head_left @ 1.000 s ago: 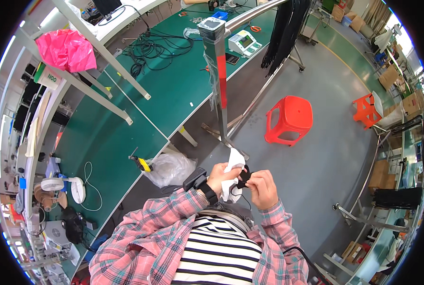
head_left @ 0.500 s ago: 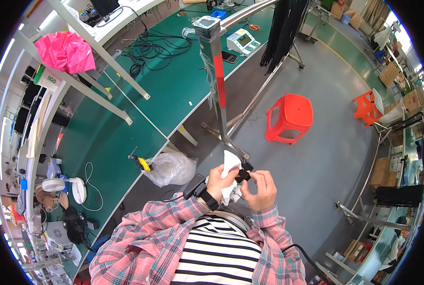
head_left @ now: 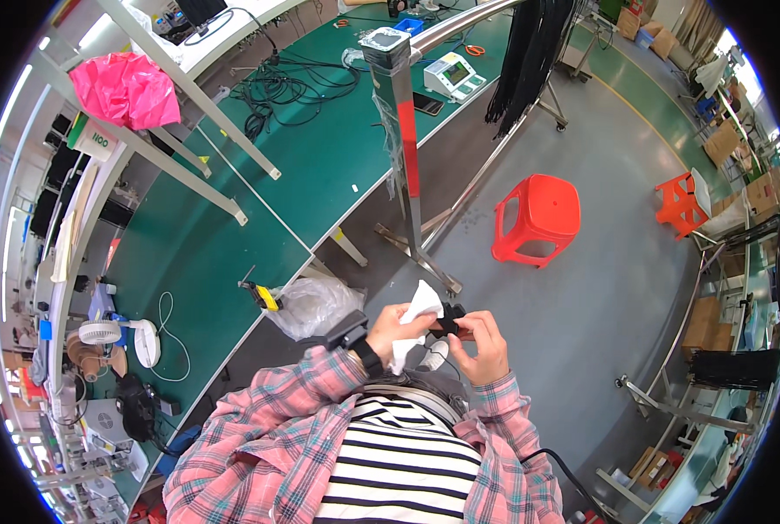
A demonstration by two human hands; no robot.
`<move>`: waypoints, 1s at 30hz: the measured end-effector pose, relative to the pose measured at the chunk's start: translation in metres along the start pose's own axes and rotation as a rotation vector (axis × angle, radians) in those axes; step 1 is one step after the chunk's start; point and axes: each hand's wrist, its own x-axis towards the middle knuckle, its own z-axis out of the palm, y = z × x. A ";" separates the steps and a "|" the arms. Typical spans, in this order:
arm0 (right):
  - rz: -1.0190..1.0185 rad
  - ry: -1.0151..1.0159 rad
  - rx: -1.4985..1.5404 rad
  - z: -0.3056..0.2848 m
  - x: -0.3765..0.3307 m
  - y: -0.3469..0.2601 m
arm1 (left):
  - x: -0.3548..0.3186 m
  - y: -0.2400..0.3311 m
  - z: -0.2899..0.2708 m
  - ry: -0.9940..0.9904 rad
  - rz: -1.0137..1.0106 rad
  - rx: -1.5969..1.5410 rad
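My left hand (head_left: 397, 328) grips a white cloth (head_left: 418, 307) that sticks up above the fingers and hangs below them. My right hand (head_left: 481, 342) pinches a small black object (head_left: 448, 319) and presses it against the cloth. Both hands meet in front of my chest, over the grey floor, with a black watch on my left wrist. What the black object is cannot be made out.
A long green workbench (head_left: 233, 218) runs on my left, with cables, a small white fan (head_left: 115, 334) and a clear plastic bag (head_left: 316, 306) at its edge. A metal post (head_left: 405, 148) stands just ahead. Two red stools (head_left: 538, 218) (head_left: 680, 199) sit on the floor to the right.
My hands stay together on the cloth and black object, shifting slightly as the cloth is worked around it. My view has drifted a little.
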 end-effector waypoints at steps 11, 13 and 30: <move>-0.052 -0.331 -0.039 -0.018 0.002 0.001 | 0.016 -0.002 0.001 -0.199 0.287 0.750; -0.041 -0.312 -0.013 -0.019 0.002 0.002 | 0.020 -0.006 0.002 -0.403 -0.067 0.474; 0.074 -0.227 0.173 -0.021 -0.005 0.001 | 0.005 -0.003 0.001 -0.408 -0.208 0.165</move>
